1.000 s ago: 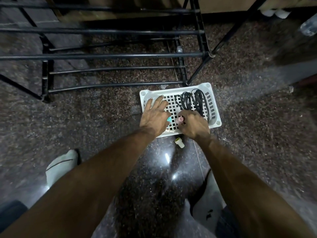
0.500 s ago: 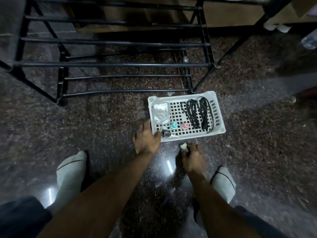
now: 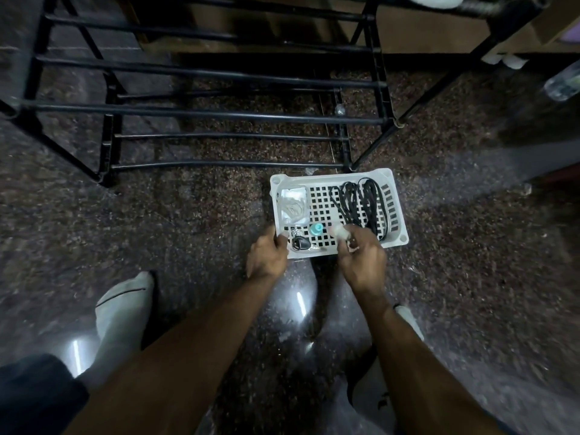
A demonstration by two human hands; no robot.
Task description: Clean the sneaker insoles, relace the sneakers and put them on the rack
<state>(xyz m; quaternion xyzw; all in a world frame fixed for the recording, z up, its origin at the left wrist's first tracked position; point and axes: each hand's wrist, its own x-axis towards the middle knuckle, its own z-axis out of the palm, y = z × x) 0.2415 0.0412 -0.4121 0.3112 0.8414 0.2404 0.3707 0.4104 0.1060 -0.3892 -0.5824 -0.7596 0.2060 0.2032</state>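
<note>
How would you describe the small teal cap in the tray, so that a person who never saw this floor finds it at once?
Start at the black metal rack; the white perforated tray lies on the floor just before its right end. Look along the tray's near edge, between the left hand and the right hand. There sits the teal cap, the only coloured thing, with a dark key fob to its left and black laces to its right.

We see a glossy speckled stone floor (image 3: 188,215), a white perforated plastic tray (image 3: 396,215), a black metal rack (image 3: 204,113) and black woven laces (image 3: 361,202).
</note>
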